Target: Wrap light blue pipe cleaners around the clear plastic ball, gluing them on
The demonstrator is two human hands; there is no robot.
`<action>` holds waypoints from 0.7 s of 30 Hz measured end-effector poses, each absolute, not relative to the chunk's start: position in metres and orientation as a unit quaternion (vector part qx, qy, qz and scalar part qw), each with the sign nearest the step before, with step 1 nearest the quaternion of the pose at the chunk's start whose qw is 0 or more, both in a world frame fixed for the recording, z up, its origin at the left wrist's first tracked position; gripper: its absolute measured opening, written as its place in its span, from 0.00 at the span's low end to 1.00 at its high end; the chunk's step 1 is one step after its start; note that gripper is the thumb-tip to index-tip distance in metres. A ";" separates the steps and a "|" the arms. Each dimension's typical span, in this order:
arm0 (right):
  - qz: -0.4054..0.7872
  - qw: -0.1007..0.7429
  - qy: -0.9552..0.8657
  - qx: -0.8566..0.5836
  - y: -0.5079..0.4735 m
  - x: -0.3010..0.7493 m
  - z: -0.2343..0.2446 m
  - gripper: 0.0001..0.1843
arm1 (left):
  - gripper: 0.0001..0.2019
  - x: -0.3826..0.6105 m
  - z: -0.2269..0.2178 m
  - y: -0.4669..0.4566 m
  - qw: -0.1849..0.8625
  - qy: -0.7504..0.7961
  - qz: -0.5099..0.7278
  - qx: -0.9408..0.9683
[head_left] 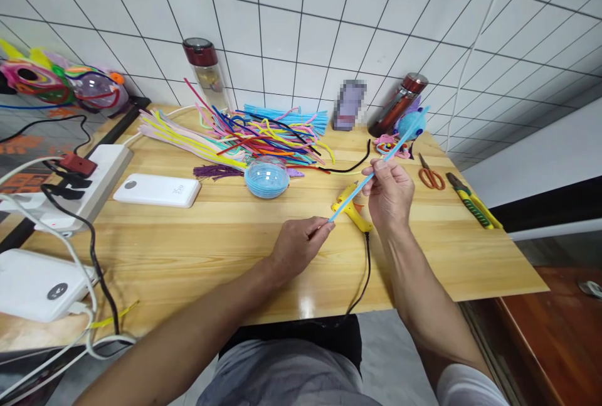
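A light blue pipe cleaner [361,186] stretches diagonally between my two hands above the table. My left hand [301,246] pinches its lower end. Farther up the stem, my right hand [389,192] grips it between thumb and fingers, and the free end sticks out toward the back right. Beneath the stem lies a yellow hot glue gun [353,210], partly covered by it, with a black cord running to the table's front edge. Left of the glue gun sits a clear plastic ball [267,177] whose lower half is wrapped in light blue rings.
Behind the ball spreads a pile of colourful pipe cleaners [273,136]. Scissors [431,174] and pliers [473,202] lie at right. A dark red flask [399,105] and glass bottle [207,73] stand by the wall. Power banks [157,191] and a cabled power strip [89,186] occupy the left.
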State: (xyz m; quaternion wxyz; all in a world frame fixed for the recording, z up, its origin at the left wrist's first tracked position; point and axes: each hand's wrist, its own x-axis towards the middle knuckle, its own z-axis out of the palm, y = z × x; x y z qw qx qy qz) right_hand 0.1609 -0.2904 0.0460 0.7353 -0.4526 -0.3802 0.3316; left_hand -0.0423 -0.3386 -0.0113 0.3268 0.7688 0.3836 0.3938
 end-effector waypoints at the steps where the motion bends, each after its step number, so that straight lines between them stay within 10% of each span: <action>1: 0.326 0.742 -0.378 -0.447 -0.290 0.163 0.047 0.21 | 0.16 -0.043 -0.011 -0.339 0.321 0.380 0.398 0.770; 21: 0.289 0.779 -0.361 -0.423 -0.288 0.181 0.052 0.23 | 0.19 -0.043 -0.016 -0.340 0.238 0.314 0.403 0.826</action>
